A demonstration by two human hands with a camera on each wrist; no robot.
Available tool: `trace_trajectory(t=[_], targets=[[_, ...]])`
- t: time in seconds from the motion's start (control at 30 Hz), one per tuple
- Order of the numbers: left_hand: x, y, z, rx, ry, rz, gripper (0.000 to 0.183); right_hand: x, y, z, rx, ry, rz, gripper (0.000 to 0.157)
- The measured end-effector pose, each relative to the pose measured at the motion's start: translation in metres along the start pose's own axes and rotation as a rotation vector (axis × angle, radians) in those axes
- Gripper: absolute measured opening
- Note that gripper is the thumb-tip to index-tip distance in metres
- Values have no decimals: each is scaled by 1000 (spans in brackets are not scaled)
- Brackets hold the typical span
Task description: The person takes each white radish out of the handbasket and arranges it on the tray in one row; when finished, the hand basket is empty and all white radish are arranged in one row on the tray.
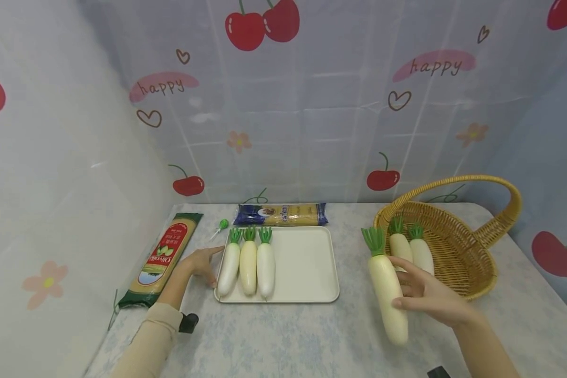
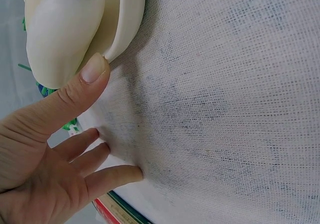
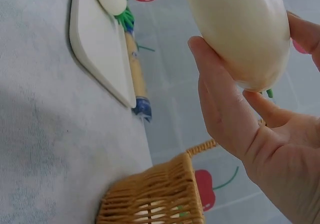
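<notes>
A white radish [image 1: 388,299] with a green leafy top is held in my right hand [image 1: 430,294], in front of the wicker basket. In the right wrist view, the thumb and fingers grip the radish [image 3: 240,29] from both sides. Three radishes [image 1: 248,268] lie side by side on the left part of a white tray [image 1: 307,268]. My left hand [image 1: 200,264] is at the tray's left edge, its thumb at the rim. The left wrist view shows this hand [image 2: 55,159] with its fingers extended and holding nothing.
The handled wicker basket [image 1: 472,262] stands at the right with two radishes [image 1: 420,257] inside. A blue-and-gold pasta pack [image 1: 281,214] lies behind the tray. A green-and-red pack [image 1: 165,257] lies at the left, and a green lollipop [image 1: 223,224] near the tray's back left corner.
</notes>
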State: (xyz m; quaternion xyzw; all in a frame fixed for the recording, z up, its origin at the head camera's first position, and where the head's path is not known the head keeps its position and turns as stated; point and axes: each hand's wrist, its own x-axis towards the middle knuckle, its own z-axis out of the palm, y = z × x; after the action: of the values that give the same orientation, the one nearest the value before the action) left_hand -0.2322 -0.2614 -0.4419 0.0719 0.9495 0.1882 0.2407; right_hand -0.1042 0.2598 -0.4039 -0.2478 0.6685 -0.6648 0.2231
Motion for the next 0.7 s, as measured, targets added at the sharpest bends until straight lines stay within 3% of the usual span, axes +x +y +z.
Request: trace_trajectory(t=[0.37,0.7], targets=[[1,-2,0,16,5,13,110,25,2,9,-56,41,38,80],[-1,1,-1,13,10,12,111,48,4,21,-43,117,137,86]])
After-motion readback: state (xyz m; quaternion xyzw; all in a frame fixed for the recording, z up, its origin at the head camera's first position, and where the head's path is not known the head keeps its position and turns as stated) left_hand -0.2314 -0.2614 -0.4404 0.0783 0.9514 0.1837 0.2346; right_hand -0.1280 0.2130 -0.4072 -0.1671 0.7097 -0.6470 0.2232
